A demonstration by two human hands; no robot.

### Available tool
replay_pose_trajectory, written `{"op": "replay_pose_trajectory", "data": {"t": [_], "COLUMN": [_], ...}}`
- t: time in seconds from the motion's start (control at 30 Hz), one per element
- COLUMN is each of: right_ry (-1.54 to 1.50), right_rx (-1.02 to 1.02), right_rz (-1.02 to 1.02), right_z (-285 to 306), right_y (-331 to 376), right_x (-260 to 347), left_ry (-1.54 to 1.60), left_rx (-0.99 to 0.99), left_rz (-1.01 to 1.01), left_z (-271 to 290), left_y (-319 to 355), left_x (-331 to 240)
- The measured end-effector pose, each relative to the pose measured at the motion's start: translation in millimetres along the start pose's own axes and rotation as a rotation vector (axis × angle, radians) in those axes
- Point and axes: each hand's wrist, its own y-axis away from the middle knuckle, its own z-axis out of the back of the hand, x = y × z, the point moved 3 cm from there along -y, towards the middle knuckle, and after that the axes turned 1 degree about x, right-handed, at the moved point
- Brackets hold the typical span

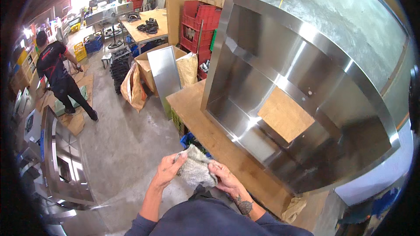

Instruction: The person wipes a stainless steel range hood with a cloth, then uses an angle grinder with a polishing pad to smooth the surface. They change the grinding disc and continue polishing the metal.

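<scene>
Grey rag at lower centre of frame, gripped on both sides: left hand closed on its left edge, right hand closed on its right. Just right of it, wooden bench carries a large stainless steel panel stood on edge. Another person stands upper left on the concrete floor.

A single head-worn fisheye view looks steeply down from the wearer's brow, close over both hands at six o'clock. It faces a wooden workbench bearing a large stainless-steel sheet-metal housing from twelve to three o'clock, with concrete workshop floor stretching toward ten.
</scene>
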Motion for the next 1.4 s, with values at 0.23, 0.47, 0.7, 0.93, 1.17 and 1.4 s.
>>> {"op": "replay_pose_trajectory", "data": {"t": [0.23,0.47,0.7,0.93,1.17,1.4], "right_ry": [-0.326,0.354,0.971,1.044,1.004,0.841], "right_rx": [-0.085,-0.592,-0.871,-0.909,-0.955,-1.087], "right_rz": [0.303,0.922,1.577,1.849,1.911,1.585], "right_z": [12,-2,-56,-90,-100,-93], "right_y": [-53,-123,-214,-254,-276,-274], "right_x": [93,250,427,473,475,480], "left_ry": [0.394,-0.697,-0.756,-0.774,-0.725,-0.734], "left_rx": [0.016,-0.038,-0.542,-0.274,-0.249,-0.224], "left_rz": [-0.012,-0.485,-1.165,-0.953,-0.880,-0.933], "left_z": [-77,-72,-73,-74,-70,-69], "left_y": [-123,-253,-401,-448,-449,-449], "left_x": [-52,-144,-307,-327,-324,-327]}}
